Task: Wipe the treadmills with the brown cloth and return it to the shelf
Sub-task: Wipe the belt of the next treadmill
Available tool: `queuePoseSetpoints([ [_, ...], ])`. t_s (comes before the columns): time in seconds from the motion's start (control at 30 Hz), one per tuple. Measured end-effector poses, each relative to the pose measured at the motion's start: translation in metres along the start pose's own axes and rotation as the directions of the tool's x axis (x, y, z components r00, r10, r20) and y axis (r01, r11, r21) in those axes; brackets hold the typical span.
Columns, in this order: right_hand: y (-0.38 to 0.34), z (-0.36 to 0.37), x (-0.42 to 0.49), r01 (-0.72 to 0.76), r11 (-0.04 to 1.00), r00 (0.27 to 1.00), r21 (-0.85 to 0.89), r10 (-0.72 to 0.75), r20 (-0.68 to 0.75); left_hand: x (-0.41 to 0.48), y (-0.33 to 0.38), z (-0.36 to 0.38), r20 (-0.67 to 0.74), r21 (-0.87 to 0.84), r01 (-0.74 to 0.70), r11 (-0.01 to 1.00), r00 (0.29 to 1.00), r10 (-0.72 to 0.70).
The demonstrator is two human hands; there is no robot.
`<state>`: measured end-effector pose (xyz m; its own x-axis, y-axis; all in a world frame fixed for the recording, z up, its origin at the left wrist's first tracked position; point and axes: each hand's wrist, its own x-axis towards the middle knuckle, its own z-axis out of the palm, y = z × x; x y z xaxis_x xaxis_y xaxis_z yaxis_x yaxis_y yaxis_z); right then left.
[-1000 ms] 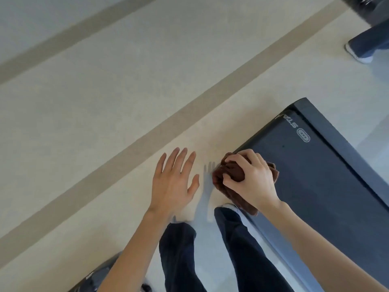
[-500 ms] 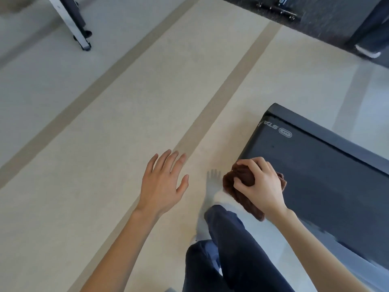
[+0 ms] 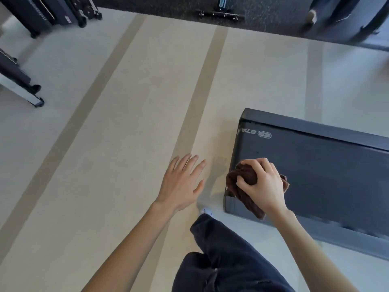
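My right hand grips the bunched brown cloth over the near left corner of a dark grey treadmill deck. Part of the cloth hangs below my wrist, over the deck's near edge. White lettering marks the deck's far left end. My left hand hovers open over the beige floor, fingers spread, to the left of the treadmill and apart from it. No shelf is in view.
Beige floor with darker stripes stretches ahead. Dark wheeled equipment frames stand at the far left and top left. A dark carpet strip with more machine bases runs along the top. Another person's legs show at top right. My own leg is below.
The view has tilted up and swung, showing more floor and the equipment at the back. My right hand keeps hold of the cloth at the treadmill's corner; my left hand stays open.
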<state>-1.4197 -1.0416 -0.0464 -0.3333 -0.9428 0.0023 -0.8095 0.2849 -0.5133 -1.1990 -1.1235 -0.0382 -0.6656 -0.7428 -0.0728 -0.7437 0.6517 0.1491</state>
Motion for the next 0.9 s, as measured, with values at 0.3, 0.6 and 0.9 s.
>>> queuePoseSetpoints([
  [0.3,-0.012,-0.01,0.077,-0.107,0.994,0.984,-0.018,0.104,-0.145,0.124,-0.058,-0.021,-0.003,0.004,-0.203,0.979,0.979,0.203],
  [0.6,-0.049,0.034,0.131,-0.384,0.921,0.877,0.071,0.388,-0.283,0.222,-0.135,-0.024,0.04,-0.027,-0.429,0.903,0.902,0.43],
  [0.9,-0.128,0.067,0.216,-0.579,0.8,0.716,0.159,0.592,-0.371,0.337,-0.229,-0.06,0.13,0.012,-0.712,0.702,0.697,0.705],
])
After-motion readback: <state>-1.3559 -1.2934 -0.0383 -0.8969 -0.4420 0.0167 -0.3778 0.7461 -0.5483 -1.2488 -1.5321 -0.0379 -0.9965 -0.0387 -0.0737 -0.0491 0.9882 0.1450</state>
